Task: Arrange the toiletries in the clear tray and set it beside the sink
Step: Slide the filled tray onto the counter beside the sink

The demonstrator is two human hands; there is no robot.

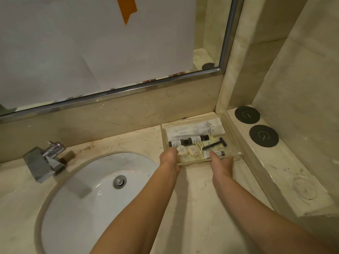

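Materials/finish, sink area
Tray [236, 156]: clear glossy plastic. Sink [88, 189]: smooth white glazed ceramic. Faucet [53, 151]: polished metal. Counter [128, 142]: glossy veined marble.

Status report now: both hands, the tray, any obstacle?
Left hand and right hand grip near edge of clear tray. Tray loaded, on counter in corner right of sink. Nothing in the way.

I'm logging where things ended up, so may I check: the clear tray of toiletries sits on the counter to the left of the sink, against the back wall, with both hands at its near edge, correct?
Not quite: the head view shows the clear tray to the right of the sink, not the left. The rest holds: it sits on the counter against the back wall, with the left hand and right hand at its near edge.
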